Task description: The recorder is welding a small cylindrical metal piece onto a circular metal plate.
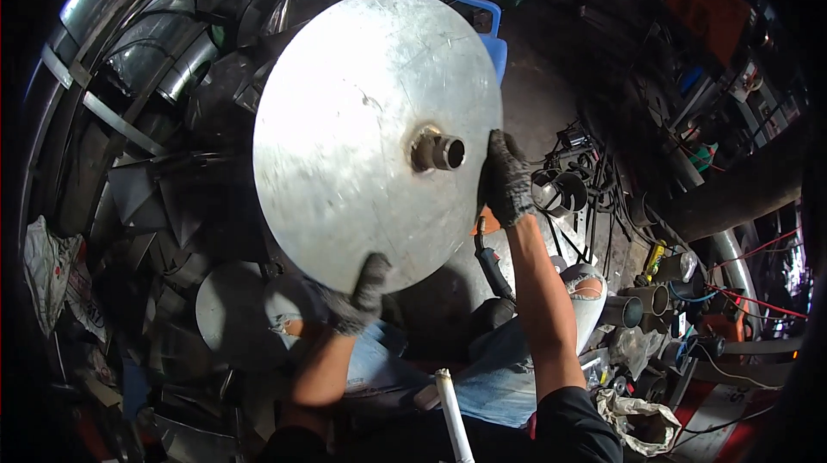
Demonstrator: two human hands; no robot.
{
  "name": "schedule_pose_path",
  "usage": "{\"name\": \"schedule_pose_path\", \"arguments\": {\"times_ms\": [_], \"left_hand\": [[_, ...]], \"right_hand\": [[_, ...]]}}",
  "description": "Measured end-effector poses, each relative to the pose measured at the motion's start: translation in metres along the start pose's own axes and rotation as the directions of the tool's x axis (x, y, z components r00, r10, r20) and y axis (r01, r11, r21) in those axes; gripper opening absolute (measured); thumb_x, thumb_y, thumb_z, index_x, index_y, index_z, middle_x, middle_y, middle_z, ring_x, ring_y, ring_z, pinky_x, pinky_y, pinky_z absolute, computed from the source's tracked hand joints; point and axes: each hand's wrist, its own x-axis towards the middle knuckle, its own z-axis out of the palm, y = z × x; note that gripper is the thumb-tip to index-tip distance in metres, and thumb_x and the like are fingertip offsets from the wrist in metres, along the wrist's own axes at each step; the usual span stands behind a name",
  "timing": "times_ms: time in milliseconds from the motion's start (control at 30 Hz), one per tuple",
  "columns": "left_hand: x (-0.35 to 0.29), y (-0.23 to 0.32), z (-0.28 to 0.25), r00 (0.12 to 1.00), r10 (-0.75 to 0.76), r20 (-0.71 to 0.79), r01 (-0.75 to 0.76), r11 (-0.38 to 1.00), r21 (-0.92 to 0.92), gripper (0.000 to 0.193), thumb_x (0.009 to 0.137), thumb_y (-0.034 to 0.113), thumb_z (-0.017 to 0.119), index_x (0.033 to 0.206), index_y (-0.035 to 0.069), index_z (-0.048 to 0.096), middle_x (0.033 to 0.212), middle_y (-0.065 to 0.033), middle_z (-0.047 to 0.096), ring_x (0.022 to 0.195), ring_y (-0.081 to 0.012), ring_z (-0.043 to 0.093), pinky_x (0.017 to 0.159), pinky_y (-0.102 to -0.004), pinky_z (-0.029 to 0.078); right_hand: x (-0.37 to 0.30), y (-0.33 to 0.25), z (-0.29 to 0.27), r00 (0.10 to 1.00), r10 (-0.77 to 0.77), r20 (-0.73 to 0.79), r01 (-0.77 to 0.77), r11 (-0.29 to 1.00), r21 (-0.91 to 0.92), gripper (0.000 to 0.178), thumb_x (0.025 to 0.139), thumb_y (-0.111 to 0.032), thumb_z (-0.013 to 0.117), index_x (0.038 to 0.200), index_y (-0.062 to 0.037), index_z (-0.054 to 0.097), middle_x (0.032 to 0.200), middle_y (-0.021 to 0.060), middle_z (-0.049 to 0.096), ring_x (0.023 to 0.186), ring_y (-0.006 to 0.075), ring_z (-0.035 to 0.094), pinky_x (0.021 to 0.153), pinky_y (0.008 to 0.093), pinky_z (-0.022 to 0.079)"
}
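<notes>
Between my hands a large round metal disc [345, 144] is held up, its scuffed silver face turned toward me. A short pipe stub [439, 151] juts from near its middle, with brownish discoloured metal around its base. My left hand [360, 295], in a grey knit glove, grips the disc's lower edge with the thumb on the face. At the right edge my right hand [506, 177], gloved alike, is closed on the rim, its fingers partly hidden behind. A welding torch [493, 269] with a black handle lies below the disc, near my right forearm.
A blue plastic chair [487, 11] stands behind the disc. Another round metal plate [228, 312] lies at lower left, beside piled sheet-metal scrap [142, 196]. Cut pipe pieces [650, 298], cables and an open sack [639, 422] crowd the right side. A white rod-like object [452, 416] rises at bottom centre.
</notes>
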Motion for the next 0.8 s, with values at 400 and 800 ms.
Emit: {"name": "schedule_pose_path", "arguments": {"times_ms": [400, 800], "left_hand": [[0.071, -0.056, -0.016, 0.932, -0.303, 0.201, 0.361, 0.709, -0.605, 0.022, 0.091, 0.010, 0.064, 0.112, 0.004, 0.068, 0.112, -0.0089, 0.070, 0.103, -0.0214, 0.067, 0.094, -0.0379, 0.054], [0.086, -0.020, -0.032, 0.794, -0.454, 0.405, 0.462, 0.017, -0.887, 0.026, 0.080, 0.001, 0.069, 0.106, 0.003, 0.069, 0.108, -0.0112, 0.071, 0.103, -0.0262, 0.068, 0.090, -0.0410, 0.057]], "right_hand": [[-0.068, -0.097, -0.002, 0.897, -0.437, 0.066, 0.435, 0.846, -0.308, 0.034, 0.079, 0.000, 0.066, 0.113, 0.0001, 0.069, 0.104, 0.0139, 0.071, 0.100, 0.0301, 0.067, 0.091, 0.0379, 0.052], [-0.079, -0.093, -0.006, 0.705, -0.596, 0.385, 0.561, 0.135, -0.817, 0.059, 0.063, 0.015, 0.064, 0.117, -0.0064, 0.069, 0.114, 0.0178, 0.067, 0.110, 0.0364, 0.063, 0.095, 0.0424, 0.050]]}}
